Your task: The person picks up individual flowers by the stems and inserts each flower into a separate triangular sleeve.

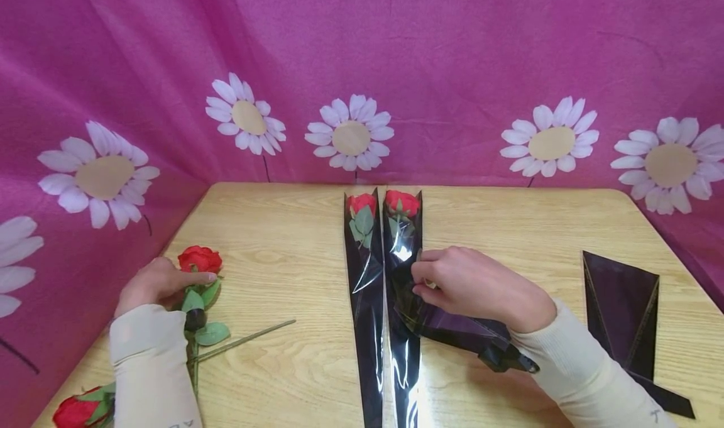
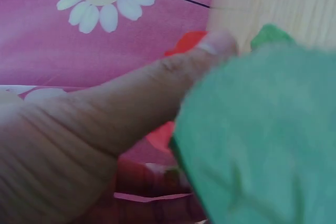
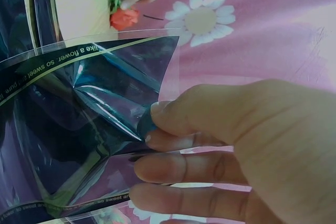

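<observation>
At the table's left, my left hand (image 1: pixel 148 285) holds a red artificial rose (image 1: pixel 200 259) just below its bloom, thumb laid across it. In the left wrist view a green leaf (image 2: pixel 262 135) covers much of the hand. My right hand (image 1: pixel 472 283) pinches the upper edge of a black and clear flower sleeve (image 3: pixel 79 129) between thumb and forefinger. This sleeve slants toward the right forearm, a dark ribbon-like piece (image 1: pixel 500 356) at its narrow end. Beside that hand lie two wrapped roses, the left one (image 1: pixel 362 205) and the right one (image 1: pixel 403 203), side by side in black sleeves.
Another flat black sleeve (image 1: pixel 622 308) lies at the right of the wooden table (image 1: pixel 283 252). Another red rose (image 1: pixel 76 411) sits at the near left corner, and a thin bare stem (image 1: pixel 249 339) points right. A pink daisy-print cloth (image 1: pixel 441 57) surrounds the table.
</observation>
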